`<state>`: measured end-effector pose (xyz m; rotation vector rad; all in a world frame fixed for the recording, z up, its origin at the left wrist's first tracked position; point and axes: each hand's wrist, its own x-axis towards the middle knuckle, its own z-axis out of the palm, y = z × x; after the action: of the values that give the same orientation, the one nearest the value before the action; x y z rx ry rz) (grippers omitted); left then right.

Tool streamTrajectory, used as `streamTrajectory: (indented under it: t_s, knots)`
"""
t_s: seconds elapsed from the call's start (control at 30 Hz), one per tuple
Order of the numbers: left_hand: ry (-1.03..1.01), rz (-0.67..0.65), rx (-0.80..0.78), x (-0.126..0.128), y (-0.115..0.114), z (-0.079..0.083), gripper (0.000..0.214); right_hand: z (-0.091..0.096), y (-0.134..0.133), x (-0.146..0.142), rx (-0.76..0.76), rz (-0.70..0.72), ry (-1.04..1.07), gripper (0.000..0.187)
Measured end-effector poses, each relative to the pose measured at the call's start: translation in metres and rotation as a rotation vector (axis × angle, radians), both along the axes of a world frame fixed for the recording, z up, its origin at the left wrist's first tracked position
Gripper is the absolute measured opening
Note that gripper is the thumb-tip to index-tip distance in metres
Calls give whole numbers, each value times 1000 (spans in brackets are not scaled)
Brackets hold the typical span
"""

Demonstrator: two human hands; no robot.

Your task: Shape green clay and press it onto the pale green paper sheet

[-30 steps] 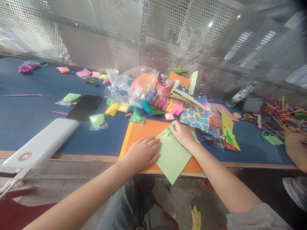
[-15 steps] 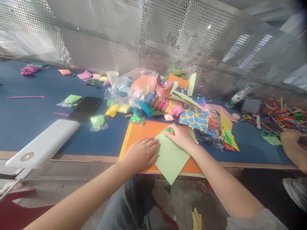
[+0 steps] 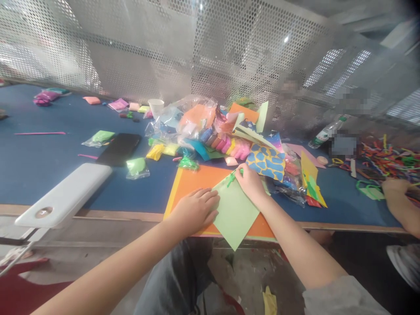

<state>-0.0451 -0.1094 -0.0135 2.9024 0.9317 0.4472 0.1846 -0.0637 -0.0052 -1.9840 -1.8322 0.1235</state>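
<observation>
Blue tabletop (image 3: 49, 183) holds a flat orange card sheet (image 3: 193, 181) as firm backing, with a pale green paper square (image 3: 234, 214) lying on it. Left hand (image 3: 193, 212) rests open against the square's edge, steadying it; whether the right hand (image 3: 251, 183) pinches the far corner, I cannot tell.

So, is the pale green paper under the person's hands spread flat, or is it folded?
Spread flat, it seems: the pale green paper lies as one diamond on the orange card, and no fold shows.
</observation>
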Motion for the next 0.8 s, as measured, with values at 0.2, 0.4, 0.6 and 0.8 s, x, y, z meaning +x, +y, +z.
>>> streamTrajectory:
  t_s: [0.2, 0.4, 0.6, 0.8]
  knots:
    - [23, 2, -21, -4, 1, 5, 37, 3, -3, 12, 55, 32, 216, 35]
    - [24, 15, -47, -7, 2, 2, 38, 10, -11, 1, -118, 155, 72, 22]
    - [31, 19, -65, -7, 2, 1, 39, 8, -9, -14, -196, 168, -86, 16]
    - [30, 22, -78, -6, 1, 2, 40, 3, -4, -12, -89, 106, 48, 8]
